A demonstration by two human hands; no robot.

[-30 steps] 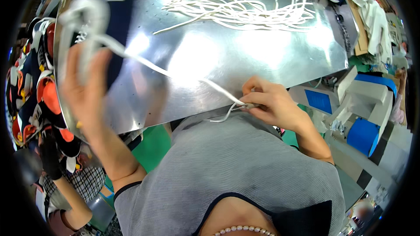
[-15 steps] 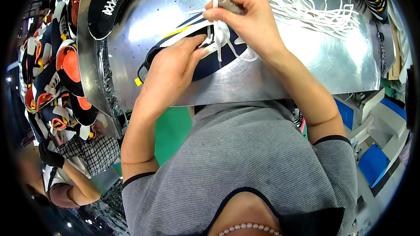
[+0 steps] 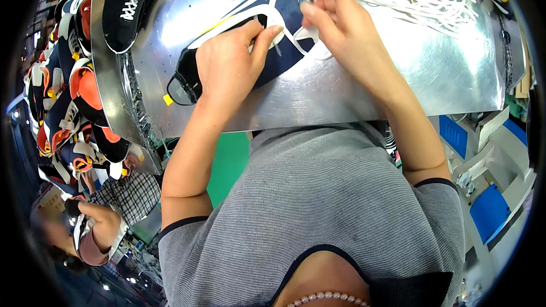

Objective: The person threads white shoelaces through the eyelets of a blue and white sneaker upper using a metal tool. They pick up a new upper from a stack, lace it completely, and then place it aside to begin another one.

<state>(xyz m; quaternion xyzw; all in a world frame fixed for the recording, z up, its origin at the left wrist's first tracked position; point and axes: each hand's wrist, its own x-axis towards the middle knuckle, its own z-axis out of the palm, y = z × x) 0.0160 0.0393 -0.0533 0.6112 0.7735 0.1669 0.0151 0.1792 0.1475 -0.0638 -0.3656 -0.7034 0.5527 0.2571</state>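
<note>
A navy shoe upper with white and yellow trim lies at a slant on the metal table. My left hand is closed on the white edge of its opening, thumb and forefinger pressed together. White shoelace loops over its front part. Just right of that loop is my right hand, its fingers curled and the thumb near the fingertips. What these fingers hold, if anything, is hidden.
Loose white shoelaces spread across the back of the table. A black upper with laced eyelets sits at the far left. Beyond the left edge hang several uppers with orange linings; a co-worker is below them.
My right hand has come down and slightly right; the brownish object and upright lace in its grip no longer show. My left hand has moved slightly right along the upper, which now sits slightly farther left.
</note>
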